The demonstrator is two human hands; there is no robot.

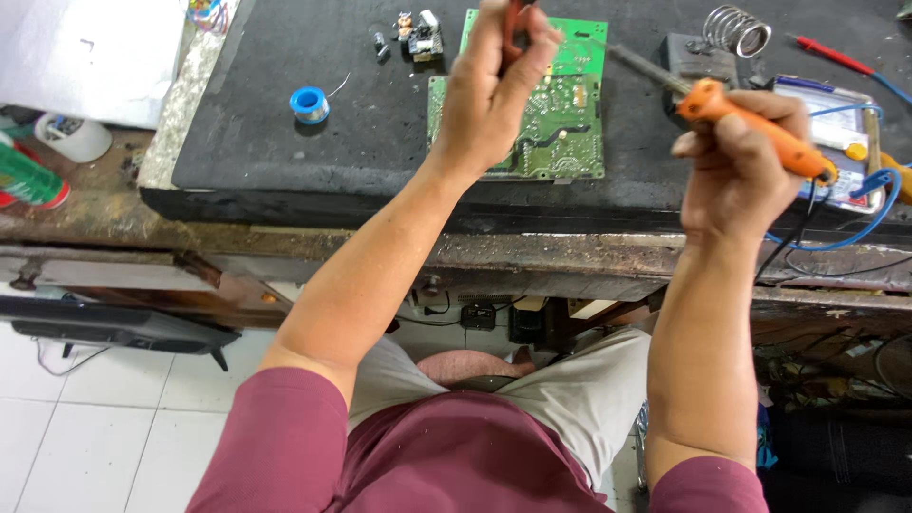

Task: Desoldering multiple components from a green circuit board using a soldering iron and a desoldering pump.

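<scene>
A green circuit board [560, 119] lies on the dark mat [285, 104] of the workbench. My left hand [489, 90] hovers over the board's left side, fingers closed on a small dark red tool [516, 17] whose tip is hidden. My right hand [736, 161] grips the orange handle of a soldering iron [750, 119]. The iron's metal shaft [636, 65] points left toward the board's upper right corner. Its black cord drops off the bench by my wrist.
A blue spool of solder wire [310, 104] sits left of the board. Small loose components [418, 36] lie at the back. A coiled iron stand [736, 30], a meter with blue leads [845, 142] and a red probe [831, 52] crowd the right.
</scene>
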